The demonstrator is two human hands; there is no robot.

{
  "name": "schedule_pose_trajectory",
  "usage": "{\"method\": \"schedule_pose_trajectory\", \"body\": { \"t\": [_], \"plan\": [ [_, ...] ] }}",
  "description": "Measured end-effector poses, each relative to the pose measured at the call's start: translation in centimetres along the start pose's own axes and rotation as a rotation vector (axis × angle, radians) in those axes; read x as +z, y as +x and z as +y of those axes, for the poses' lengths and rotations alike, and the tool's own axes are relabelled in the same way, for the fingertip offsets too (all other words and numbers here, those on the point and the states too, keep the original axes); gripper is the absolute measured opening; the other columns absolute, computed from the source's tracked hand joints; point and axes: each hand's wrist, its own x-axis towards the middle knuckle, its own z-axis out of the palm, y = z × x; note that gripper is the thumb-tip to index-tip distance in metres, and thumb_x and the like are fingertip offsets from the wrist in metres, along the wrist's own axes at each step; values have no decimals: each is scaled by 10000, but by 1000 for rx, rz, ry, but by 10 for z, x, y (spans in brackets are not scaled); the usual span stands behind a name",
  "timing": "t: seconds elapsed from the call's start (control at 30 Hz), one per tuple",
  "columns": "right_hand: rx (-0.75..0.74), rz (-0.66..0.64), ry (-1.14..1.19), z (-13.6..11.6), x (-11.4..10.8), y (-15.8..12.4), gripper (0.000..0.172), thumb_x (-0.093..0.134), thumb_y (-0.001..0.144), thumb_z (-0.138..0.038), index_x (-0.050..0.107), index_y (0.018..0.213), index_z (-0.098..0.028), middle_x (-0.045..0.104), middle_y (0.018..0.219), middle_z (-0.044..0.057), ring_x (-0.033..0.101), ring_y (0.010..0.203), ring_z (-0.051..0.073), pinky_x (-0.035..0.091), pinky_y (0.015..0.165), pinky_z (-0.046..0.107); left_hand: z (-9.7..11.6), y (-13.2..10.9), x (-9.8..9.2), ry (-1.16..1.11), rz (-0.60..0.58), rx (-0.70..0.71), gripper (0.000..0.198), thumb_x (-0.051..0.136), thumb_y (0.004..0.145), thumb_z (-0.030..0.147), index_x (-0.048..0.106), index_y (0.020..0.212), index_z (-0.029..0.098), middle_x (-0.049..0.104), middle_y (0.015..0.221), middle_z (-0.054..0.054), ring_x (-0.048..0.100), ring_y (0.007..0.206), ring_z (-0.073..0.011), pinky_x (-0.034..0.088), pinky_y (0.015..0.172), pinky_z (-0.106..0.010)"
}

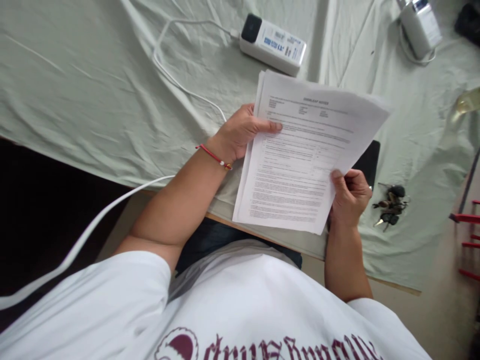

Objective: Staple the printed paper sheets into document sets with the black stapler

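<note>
A small stack of printed papers [288, 175] is held up over the near edge of the table, tilted a little, its sheets slightly fanned at the left side so that the edges of lower pages show. The top page carries a heading that seems to read "OVERLEAF NOTES", with dense lines of small print below, too blurred to make out. The left hand [243, 131] grips the stack at its upper left edge, thumb flat on the top page and the fingers mostly hidden behind. The right hand [350, 195] pinches the lower right edge, thumb in front and fingers curled behind. A red bracelet [214, 157] with a pale bead circles the left wrist. Partly behind the papers and the right hand lies a flat black object [370, 161], and just right of it a bunch of keys [392, 204] rests on the pale green cloth [93, 100], which is wrinkled. Beyond the top of the stack lies a white power bank [273, 46] with a dark end and a printed label; a white cable [165, 75] leaves that end and loops toward the left forearm. Farther off, at upper right, stands another white device [420, 30], a cord beside it.
</note>
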Motion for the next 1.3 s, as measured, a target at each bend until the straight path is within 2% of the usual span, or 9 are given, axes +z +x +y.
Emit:
{"method": "schedule_pose_trajectory", "body": {
  "t": [0.13,0.23,0.33,0.47,0.6,0.8,0.97,1.13,1.3],
  "plan": [
    [-143,58,-149,-5,-3,2,314,813,890,-524,749,847,-220,625,737,-31,540,665,117,456,624,270,-1,2,-2,-6,30,-9,220,756,799,-42,783,990,63,833,1060,-170,727,1270,-391,538,1162,-563],
    [-209,106,-176,-6,-5,5,242,814,896,-469,789,942,-233,654,815,-18,585,736,133,482,671,284,-1,3,-2,-8,32,4,177,784,822,5,787,986,69,833,1071,-169,728,1271,-386,537,1169,-560],
    [-176,111,-86,-3,-7,10,288,906,795,-414,769,976,-237,652,817,-33,584,717,122,479,659,265,-1,3,-2,-24,50,2,197,789,806,-13,784,993,51,827,1088,-191,736,1258,-393,531,1169,-578],
    [-64,12,-42,3,-8,12,377,953,726,-438,694,888,-218,640,778,-45,561,664,106,448,610,241,-3,5,-5,-13,31,23,244,798,782,-2,783,1021,40,834,1048,-163,795,1101,-348,591,1100,-557],
    [-42,-68,-99,4,-9,9,431,946,740,-510,635,805,-218,586,704,-65,479,608,91,398,579,240,-4,5,-7,15,-7,43,204,828,790,53,791,989,81,842,1034,-131,806,992,-294,634,1056,-510],
    [-53,-120,-177,-7,-8,4,539,840,835,-647,570,666,-211,438,625,-63,344,584,91,277,537,261,-1,4,-1,-1,41,49,69,734,934,74,800,945,86,838,978,-147,819,943,-297,604,1093,-574],
    [-220,-25,-332,-13,-9,5,724,697,946,-699,273,594,-230,193,636,-60,195,614,104,191,567,302,-1,5,3,-73,73,76,101,699,981,95,792,968,57,842,928,-124,821,849,-276,628,1046,-586],
    [-239,168,-322,-14,-15,12,697,705,955,-662,250,627,-249,181,636,-62,174,629,109,178,595,342,-2,5,3,-92,101,81,125,676,1003,89,790,954,71,842,900,-104,819,818,-257,600,1085,-599],
    [-207,383,-203,-7,-21,25,788,796,801,-754,215,592,-263,138,627,-55,152,643,118,176,605,358,0,5,1,-88,84,77,117,691,994,101,799,1002,56,844,958,-127,825,890,-268,588,1109,-579]
  ]
}}
